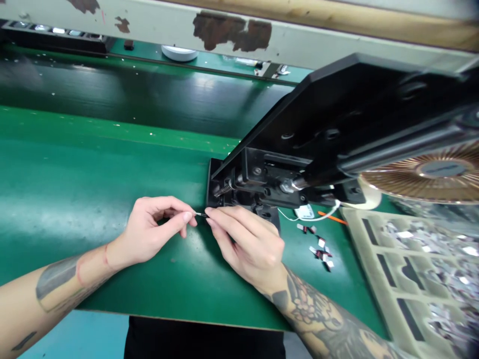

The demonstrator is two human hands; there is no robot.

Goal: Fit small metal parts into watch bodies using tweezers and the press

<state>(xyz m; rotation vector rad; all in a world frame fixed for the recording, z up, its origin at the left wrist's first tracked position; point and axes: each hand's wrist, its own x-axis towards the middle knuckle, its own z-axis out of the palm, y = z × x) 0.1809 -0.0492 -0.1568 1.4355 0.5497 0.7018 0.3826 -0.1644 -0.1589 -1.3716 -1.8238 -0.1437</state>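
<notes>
A small thin part (pixel 201 215), silvery at its left end and dark at its right, spans the gap between my two hands above the green table (pixel 160 294). The thumb and fingertips of my left hand (pixel 157 227) pinch its silvery end. At the dark end, the fingers of my right hand (pixel 247 244) are closed on it. Just behind my right hand stands a black press-like machine (pixel 258 172) with a spring and a rod. What the small part is exactly cannot be made out.
Several small dark and silvery pieces (pixel 322 254) lie right of my right hand. A pale compartment tray (pixel 359 249) full of small parts stands at the right. Near it are an orange stick (pixel 332 218), a white cable (pixel 318 218) and a round fan (pixel 430 172).
</notes>
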